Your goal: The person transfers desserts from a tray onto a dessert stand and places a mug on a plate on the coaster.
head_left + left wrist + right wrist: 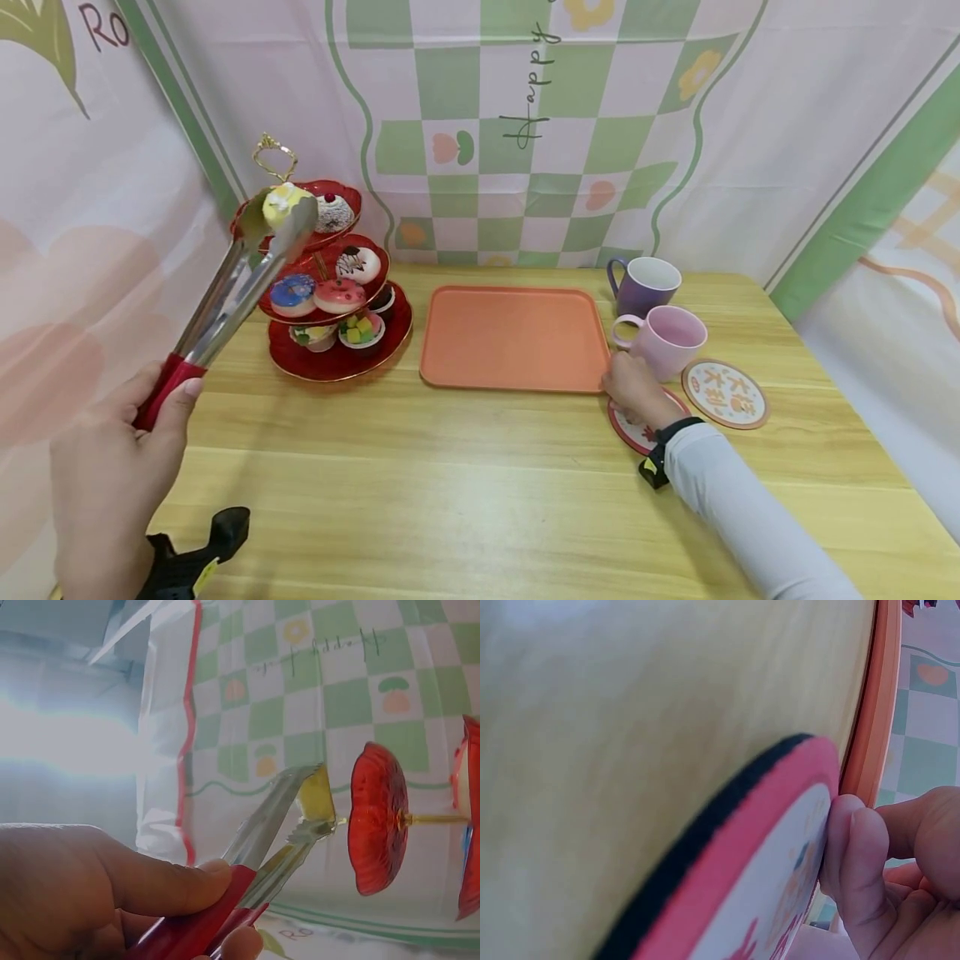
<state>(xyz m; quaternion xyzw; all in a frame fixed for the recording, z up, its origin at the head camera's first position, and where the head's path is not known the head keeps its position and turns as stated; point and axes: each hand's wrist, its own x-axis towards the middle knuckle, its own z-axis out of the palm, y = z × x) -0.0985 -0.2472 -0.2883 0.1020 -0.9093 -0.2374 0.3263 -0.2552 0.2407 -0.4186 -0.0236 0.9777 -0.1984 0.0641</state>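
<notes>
My left hand point(120, 467) grips the red handles of metal tongs point(225, 308). Between the tong tips is a small yellow cake point(283, 205) with a white topping, raised by the top tier of a red three-tier stand point(341, 362). The left wrist view shows the cake point(318, 793) clamped in the toothed tips. At the near right corner of an orange tray point(517, 337), my right hand point(636, 385) pinches the rim with curled fingers. A red-rimmed round coaster point(633, 432) lies under that hand, partly hidden by it.
Donuts point(339, 295) and cupcakes point(362, 330) sit on the stand's tiers. Beyond the right hand stand a pink mug point(671, 340) and a purple mug point(647, 287). Another round coaster point(726, 394) lies at the right. Patterned cloth point(517, 192) hangs behind the wooden table point(450, 492).
</notes>
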